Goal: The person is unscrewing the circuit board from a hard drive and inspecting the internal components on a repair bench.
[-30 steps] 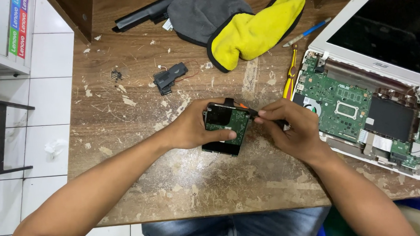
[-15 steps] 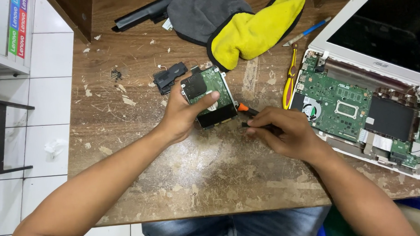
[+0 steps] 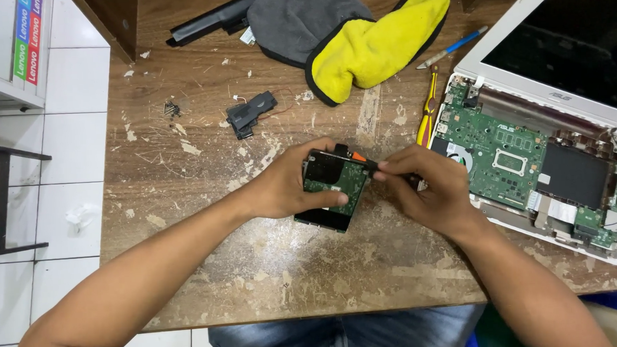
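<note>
The left hand [image 3: 288,188] grips a hard drive [image 3: 333,190] while the right hand [image 3: 427,189] holds a screwdriver [image 3: 360,158] against it.

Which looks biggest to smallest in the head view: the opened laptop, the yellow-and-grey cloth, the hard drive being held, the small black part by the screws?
1. Opened laptop
2. Yellow-and-grey cloth
3. Hard drive, partly covered by the left hand
4. Small black part

Half a second ago your left hand [image 3: 288,192] had lifted the hard drive [image 3: 331,190] farther and leftward, tilted away from the screwdriver [image 3: 370,164]. You brought it back nearer and to the right, and your right hand [image 3: 427,192] set the screwdriver tip against its far right corner again.
</note>
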